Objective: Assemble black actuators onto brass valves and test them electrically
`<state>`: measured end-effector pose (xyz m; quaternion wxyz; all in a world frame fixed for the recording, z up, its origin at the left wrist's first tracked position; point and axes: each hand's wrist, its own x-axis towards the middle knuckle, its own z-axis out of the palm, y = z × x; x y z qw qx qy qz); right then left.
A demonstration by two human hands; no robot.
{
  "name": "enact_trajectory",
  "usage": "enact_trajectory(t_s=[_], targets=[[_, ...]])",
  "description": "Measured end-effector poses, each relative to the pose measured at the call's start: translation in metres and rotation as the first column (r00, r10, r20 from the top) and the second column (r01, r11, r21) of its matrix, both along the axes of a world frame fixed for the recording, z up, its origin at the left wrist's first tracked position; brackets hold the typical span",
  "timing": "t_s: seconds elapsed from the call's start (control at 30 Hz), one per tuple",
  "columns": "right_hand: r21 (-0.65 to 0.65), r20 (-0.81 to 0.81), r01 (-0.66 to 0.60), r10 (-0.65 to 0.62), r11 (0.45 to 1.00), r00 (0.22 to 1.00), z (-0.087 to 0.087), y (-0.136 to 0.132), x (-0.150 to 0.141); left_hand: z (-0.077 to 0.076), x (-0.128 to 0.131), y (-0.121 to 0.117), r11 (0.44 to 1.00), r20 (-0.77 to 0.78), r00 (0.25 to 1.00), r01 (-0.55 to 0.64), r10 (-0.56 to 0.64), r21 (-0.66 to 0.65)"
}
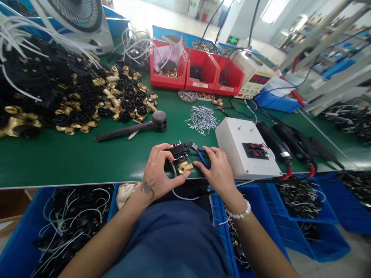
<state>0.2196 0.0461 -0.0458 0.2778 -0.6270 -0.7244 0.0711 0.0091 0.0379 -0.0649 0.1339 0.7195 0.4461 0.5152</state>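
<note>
The valve assembly (180, 151), made up of a black housing above a brass fitting (185, 167), is positioned at the near edge of the worktop (130, 162), about midway along it. It is held by the left hand (158, 170): the grip is closed, with the fingers set against the housing and the thumb placed at the fitting. A white cable (185, 198) is looped below the near edge.

The pliers (202, 157), with blue handles, are located just right of the assembly, jaws directed toward the housing. Their handles are partly covered by the right hand (218, 170). Its fingers are bent and its thumb is spaced from them; whether the grip is closed on the handles cannot be told.

A grey box (234, 133) with a black terminal block is placed at the near edge, right of the right hand. Metal clips (203, 119) are heaped beyond the pliers. A black mallet (159, 120) is laid to the left of the clips. Brass fittings with black caps are piled toward the far left corner.

Three red bins (169, 81) are lined up along the far edge. White labels (199, 85) are fitted to the middle and right bins; their characters are too small to be read. A red display (260, 79) is lit on the instrument (246, 92) beside them; its digits are illegible.
</note>
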Motion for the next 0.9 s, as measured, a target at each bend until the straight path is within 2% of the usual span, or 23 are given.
enact_trajectory(t_s=[0.07, 0.13, 0.2, 0.27, 0.33, 0.4, 0.53, 0.7, 0.9], targets=[[0.045, -0.1, -0.013, 0.017, 0.999, 0.995, 0.004, -0.002, -0.004, 0.002, 0.001, -0.003, 1.0, -0.011, 1.0, -0.01, 0.01, 0.01], [-0.046, -0.364, -0.1, 0.077, 0.994, 0.928, 0.01, -0.008, -0.011, 0.006, 0.001, -0.006, 0.999, -0.037, 0.999, -0.008, 0.009, 0.037], [-0.205, -0.648, -0.285, 0.089, 0.936, 0.757, 0.017, -0.015, -0.02, 0.011, 0.002, -0.009, 0.996, -0.081, 0.997, 0.011, -0.004, 0.089], [-0.272, -0.826, -0.43, 0.021, 0.861, 0.563, 0.023, -0.02, -0.028, 0.018, 0.003, -0.011, 0.988, -0.133, 0.991, 0.052, -0.033, 0.144], [-0.256, -0.904, -0.456, -0.044, 0.852, 0.424, 0.027, -0.023, -0.035, 0.025, 0.002, -0.013, 0.98, -0.173, 0.982, 0.103, -0.073, 0.17], [-0.234, -0.938, -0.439, -0.083, 0.867, 0.338, 0.029, -0.025, -0.038, 0.031, 0.001, -0.014, 0.975, -0.195, 0.975, 0.138, -0.103, 0.174], [-0.241, -0.957, -0.429, -0.138, 0.87, 0.257, 0.032, -0.027, -0.041, 0.04, 0.0, -0.015, 0.972, -0.18, 0.98, 0.125, -0.09, 0.197], [-0.2, -0.974, -0.444, -0.129, 0.873, 0.186, 0.035, -0.03, -0.043, 0.042, 0.003, -0.018, 0.973, -0.112, 0.99, 0.105, -0.083, 0.207], [-0.212, -0.967, -0.438, -0.124, 0.874, 0.221, 0.034, -0.03, -0.043, 0.039, 0.005, -0.022, 0.974, -0.07, 0.994, 0.095, -0.082, 0.204]])
